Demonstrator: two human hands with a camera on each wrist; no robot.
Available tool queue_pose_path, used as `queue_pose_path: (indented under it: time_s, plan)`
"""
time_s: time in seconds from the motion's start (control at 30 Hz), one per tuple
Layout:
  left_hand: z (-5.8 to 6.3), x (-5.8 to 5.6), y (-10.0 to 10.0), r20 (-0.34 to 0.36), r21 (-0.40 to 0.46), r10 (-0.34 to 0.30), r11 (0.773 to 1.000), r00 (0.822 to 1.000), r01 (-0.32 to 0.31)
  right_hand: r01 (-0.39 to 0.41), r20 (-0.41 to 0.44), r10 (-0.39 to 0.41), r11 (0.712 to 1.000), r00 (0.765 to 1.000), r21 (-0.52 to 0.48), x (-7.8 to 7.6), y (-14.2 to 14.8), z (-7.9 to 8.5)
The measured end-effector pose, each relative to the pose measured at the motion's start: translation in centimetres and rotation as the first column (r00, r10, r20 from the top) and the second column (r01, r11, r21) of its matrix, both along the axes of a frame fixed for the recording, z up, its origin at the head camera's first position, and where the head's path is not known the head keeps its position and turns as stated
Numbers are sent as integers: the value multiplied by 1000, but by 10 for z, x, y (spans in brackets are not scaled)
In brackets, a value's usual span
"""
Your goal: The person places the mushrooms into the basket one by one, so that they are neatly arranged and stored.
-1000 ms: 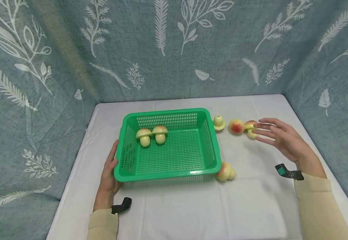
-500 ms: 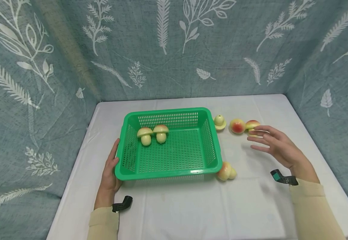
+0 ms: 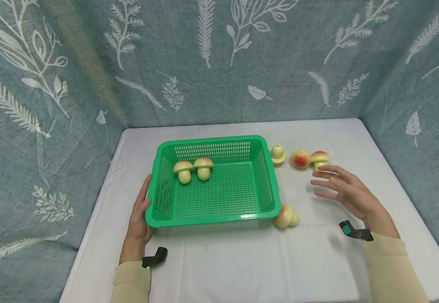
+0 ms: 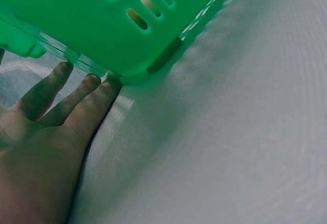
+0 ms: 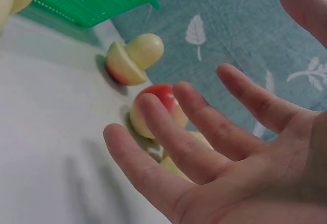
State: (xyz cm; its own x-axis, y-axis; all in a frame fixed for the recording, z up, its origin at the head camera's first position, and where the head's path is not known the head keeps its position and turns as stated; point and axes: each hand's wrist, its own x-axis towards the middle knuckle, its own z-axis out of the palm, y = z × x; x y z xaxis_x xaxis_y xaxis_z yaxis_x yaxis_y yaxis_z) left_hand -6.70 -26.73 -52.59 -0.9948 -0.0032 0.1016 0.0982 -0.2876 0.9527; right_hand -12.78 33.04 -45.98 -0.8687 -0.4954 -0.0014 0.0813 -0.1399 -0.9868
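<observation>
No Readable Lettering

No text, label, brand, number or sign can be read in any of the three views; on the left wrist device and the right wrist device, any marking is too small to make out; the white figures on the blue-green cloth are leaves and sprigs, not characters.
</observation>
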Motion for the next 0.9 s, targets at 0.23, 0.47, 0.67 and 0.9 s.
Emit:
queue_pose_path:
  time_s: [0.23,0.47,0.67,0.9]
  plan:
    - [0,-1,0,2,3,5,1000,1000,-5,11,28,-11,1000,1000,8,3,-6,-10]
    - [0,0,1,3,11,12,1000,1000,-12,1,52,-1,1000,999,14,6,-11,-16]
    - [0,0,1,-2,21,5,1000,1000,-4,-2,61,0,1000,998,28,11,-16,-20]
    - [-1,-1,0,-7,23,0,1000,1000,0,-22,83,21,1000,996,8,14,-24,-29]
